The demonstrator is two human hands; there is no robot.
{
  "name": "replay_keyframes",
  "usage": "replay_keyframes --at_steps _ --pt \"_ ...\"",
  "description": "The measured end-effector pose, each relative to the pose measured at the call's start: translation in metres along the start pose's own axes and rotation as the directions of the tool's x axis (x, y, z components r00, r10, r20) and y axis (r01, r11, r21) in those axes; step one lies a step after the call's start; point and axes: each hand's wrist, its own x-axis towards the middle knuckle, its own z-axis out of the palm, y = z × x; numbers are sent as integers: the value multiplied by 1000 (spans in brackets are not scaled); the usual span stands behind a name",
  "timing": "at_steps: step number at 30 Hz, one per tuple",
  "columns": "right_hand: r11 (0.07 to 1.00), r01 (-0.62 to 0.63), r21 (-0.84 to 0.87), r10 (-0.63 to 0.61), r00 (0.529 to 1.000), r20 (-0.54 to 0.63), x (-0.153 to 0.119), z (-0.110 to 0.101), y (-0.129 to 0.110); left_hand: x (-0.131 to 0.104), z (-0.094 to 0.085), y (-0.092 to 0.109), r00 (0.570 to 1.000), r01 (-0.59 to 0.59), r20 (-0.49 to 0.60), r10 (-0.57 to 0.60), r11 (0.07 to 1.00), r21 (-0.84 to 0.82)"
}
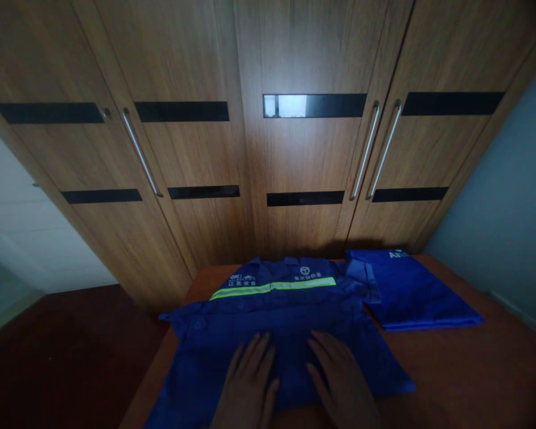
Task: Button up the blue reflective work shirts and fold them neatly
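Note:
A blue work shirt (268,322) with a yellow-green reflective stripe lies spread on a brown table (482,369), collar end away from me. My left hand (250,381) rests flat on the shirt's near part, fingers apart and pointing forward. My right hand (339,375) lies flat beside it on the same cloth, fingers also spread. Neither hand grips anything. To the right of the shirt sits a folded blue garment (420,295) with white lettering at its far edge.
A tall wooden wardrobe (268,149) with metal bar handles stands right behind the table. Dark red floor (67,345) lies to the left of the table. A pale wall (513,208) is at the right.

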Motion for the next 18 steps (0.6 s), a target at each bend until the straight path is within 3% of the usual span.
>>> replay_keyframes --at_steps 3,7,14,18 --pt "999 32 -27 -31 998 47 -3 14 -17 8 20 20 998 -2 63 0 999 36" --pt "998 17 -58 -12 996 86 -11 25 -10 3 36 15 993 21 117 -26 999 44" --pt "999 -30 -20 32 991 132 -5 18 -18 8 29 6 996 -9 84 6 999 36" --pt "999 18 38 -23 991 132 7 19 -30 12 33 9 997 10 75 -12 999 30"
